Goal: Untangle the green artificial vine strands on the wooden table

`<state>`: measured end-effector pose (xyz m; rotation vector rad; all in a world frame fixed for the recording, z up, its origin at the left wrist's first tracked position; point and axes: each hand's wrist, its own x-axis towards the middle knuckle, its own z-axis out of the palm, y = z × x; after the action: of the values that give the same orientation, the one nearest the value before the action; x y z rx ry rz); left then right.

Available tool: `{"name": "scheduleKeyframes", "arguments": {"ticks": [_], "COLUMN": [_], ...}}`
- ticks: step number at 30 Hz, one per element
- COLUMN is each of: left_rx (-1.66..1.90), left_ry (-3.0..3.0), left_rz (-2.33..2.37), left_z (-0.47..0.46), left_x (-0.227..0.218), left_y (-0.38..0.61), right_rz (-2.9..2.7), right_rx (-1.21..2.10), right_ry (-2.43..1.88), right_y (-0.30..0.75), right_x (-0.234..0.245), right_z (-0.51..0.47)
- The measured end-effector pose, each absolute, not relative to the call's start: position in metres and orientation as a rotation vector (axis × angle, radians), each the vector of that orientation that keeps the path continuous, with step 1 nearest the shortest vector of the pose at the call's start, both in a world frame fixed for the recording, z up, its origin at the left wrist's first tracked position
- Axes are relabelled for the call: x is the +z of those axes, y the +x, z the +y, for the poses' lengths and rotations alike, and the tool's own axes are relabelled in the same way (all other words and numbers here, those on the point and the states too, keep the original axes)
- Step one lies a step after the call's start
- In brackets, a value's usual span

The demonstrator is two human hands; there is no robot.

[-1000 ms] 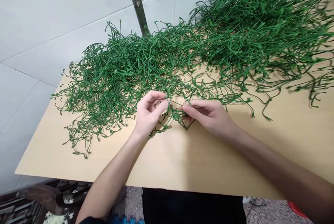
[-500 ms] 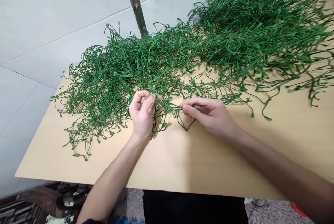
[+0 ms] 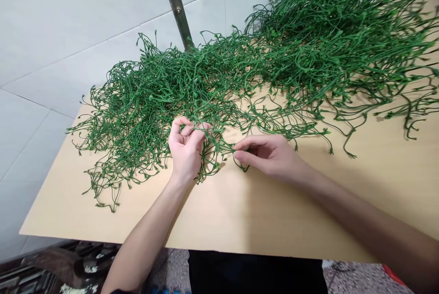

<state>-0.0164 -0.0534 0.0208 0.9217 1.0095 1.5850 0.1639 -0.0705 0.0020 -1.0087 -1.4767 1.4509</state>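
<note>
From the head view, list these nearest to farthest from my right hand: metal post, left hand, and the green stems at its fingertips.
1. Green stems: right at your right hand, on its left side.
2. Left hand: farther left across the table.
3. Metal post: top of the view, left of center.

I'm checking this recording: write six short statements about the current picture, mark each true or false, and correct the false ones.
1. The left hand and right hand both hold green stems. True.
2. The right hand wears a glove. False: it is bare.
3. A pale, wood-toned tabletop lies under the hands. True.
4. A metal bar stands in front of the tiled wall. True.
5. The two hands are clasped together. False: they are apart, with a gap between them.
6. Most of the green stems lie along the tabletop's near edge. False: they spread over its far side, toward the tiled wall.
</note>
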Motion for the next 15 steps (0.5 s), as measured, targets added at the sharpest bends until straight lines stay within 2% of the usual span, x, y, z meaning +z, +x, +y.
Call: {"name": "scheduleKeyframes", "arguments": {"ticks": [15], "left_rx": [1.159], "left_ry": [1.288], "left_rz": [0.963], "left_z": [-0.067], "left_x": [0.024], "left_y": [-0.008], "right_rz": [-1.616], "right_rx": [1.559], "right_ry": [-0.977], "right_y": [0.165], "right_x": [0.007], "right_z": [-0.072]}}
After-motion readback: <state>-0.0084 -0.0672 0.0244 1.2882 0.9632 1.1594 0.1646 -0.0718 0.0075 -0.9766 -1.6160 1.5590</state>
